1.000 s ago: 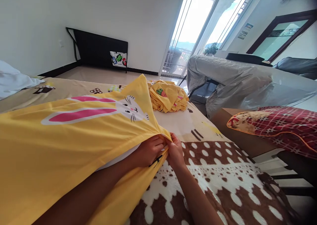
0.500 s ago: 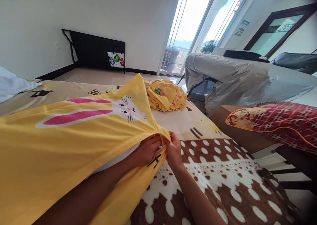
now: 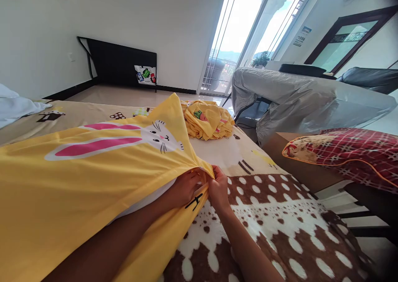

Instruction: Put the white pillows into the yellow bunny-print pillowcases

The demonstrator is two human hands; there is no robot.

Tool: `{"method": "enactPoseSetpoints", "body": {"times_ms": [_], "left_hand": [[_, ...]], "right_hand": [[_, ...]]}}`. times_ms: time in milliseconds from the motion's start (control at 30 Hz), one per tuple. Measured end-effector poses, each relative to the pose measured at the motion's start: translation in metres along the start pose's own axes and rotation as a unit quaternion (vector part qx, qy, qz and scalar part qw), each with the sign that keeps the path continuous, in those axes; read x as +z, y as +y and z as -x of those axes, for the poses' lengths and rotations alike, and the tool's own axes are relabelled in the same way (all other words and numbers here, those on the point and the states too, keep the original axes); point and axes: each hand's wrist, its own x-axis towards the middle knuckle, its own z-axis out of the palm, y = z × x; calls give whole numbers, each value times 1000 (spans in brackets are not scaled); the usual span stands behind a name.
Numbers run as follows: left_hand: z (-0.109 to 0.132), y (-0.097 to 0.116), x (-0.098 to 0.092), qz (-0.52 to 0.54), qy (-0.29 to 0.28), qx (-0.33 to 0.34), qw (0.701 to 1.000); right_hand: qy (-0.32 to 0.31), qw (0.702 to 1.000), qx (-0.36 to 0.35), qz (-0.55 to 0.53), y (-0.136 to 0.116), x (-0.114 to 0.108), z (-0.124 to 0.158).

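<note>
"Holding what, those two hands?"

"Both hold the yellow cover [image 3: 77,182]. It is big, with a bunny [image 3: 155,136] on it, and it lies over the bed [image 3: 93,109] on the left side."

"Where do the hands meet it?"

"At one corner, right in the middle of the view. The left hand [image 3: 183,189] is tucked in between the top layer and the bottom layer. The right hand [image 3: 219,187] is outside, just beside it, touching the same corner."

"Are the fingers open?"

"No. The right fingers [image 3: 214,178] are pinched shut on the edge of the cloth. The left fingers [image 3: 194,178] are bent and closed on the corner from inside, I think, though the cloth hides their tips."

"Why hold it like that?"

"I guess one hand inside and one outside stops the corner from slipping. The cloth is pulled up into a little peak there, so it looks tight."

"What is the white thing?"

"Some white stuffing [image 3: 146,199] shows under the top layer, by the left arm. It sits inside the cover, behind the left hand."

"What is under the hands?"

"A brown blanket [image 3: 280,215] with white dots. The corner hangs just over it."

"Anything else?"

"A yellow bundle [image 3: 208,122] lies crumpled farther up the bed, well apart from the hands. A red cushion [image 3: 348,153] sits off to the right, not touched."
</note>
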Motion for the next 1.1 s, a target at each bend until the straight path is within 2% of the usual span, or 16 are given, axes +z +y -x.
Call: {"method": "enactPoseSetpoints", "body": {"times_ms": [167,333,600,700,933,1100], "left_hand": [[0,-1,2,29,12,2,999],[0,-1,2,32,25,17,999],[2,6,-2,-77,41,103,991],[2,5,-2,-94,39,88,991],[1,8,-7,-56,-17,25,998],[1,5,-4,-6,-5,-7,1000]], "right_hand": [[15,997,48,-59,-4,5,2],[19,995,55,-86,-2,7,1],[17,995,47,-86,0,6,0],[12,995,42,-88,-1,7,0],[-4,998,18,-57,0,5,0],[0,997,18,-72,5,5,0]]}}
